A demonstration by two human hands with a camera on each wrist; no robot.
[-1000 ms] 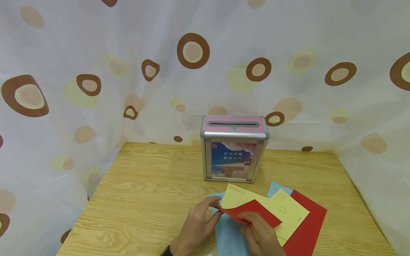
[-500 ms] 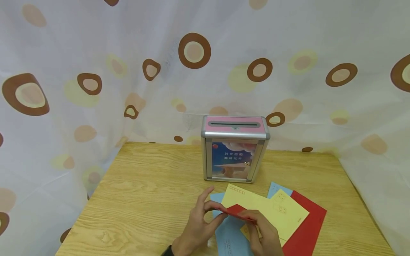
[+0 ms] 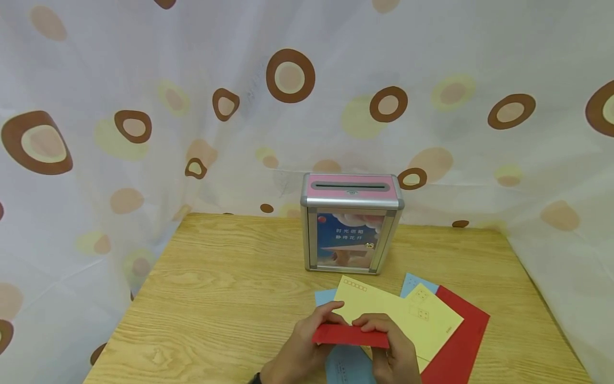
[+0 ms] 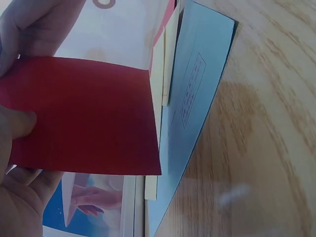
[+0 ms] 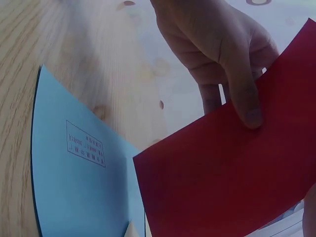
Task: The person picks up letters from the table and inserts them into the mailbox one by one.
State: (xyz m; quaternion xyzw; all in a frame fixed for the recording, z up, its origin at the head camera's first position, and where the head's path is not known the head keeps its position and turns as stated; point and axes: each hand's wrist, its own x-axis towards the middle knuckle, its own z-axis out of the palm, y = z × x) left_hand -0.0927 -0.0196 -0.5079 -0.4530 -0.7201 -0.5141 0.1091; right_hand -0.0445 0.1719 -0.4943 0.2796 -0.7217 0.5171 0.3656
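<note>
A plain red envelope (image 3: 350, 336) is held up between both hands, low in the head view. Its near face tilts toward the head camera. My left hand (image 3: 304, 341) grips its left end, and my right hand (image 3: 395, 344) pinches the right part, fingers over the upper edge. In the left wrist view, the red envelope (image 4: 89, 118) shows a broad blank face with a thumb pressed on it. The right wrist view also shows a thumb lying on the red envelope (image 5: 237, 168). Beneath the hands lies a light blue envelope (image 3: 347, 365), partly hidden.
Yellow envelopes (image 3: 374, 298) overlap another red envelope (image 3: 460, 330) and a blue one (image 3: 416, 282) at the right. Behind them a pink and silver letter box (image 3: 352, 224) stands upright, its slot on top. A patterned curtain (image 3: 240, 149) surrounds the wooden table (image 3: 216, 298).
The red envelope has turned from slanting flat to facing the head camera. Both hands have drawn closer together around it and sit slightly lower. The other envelopes and the letter box have stayed put.
</note>
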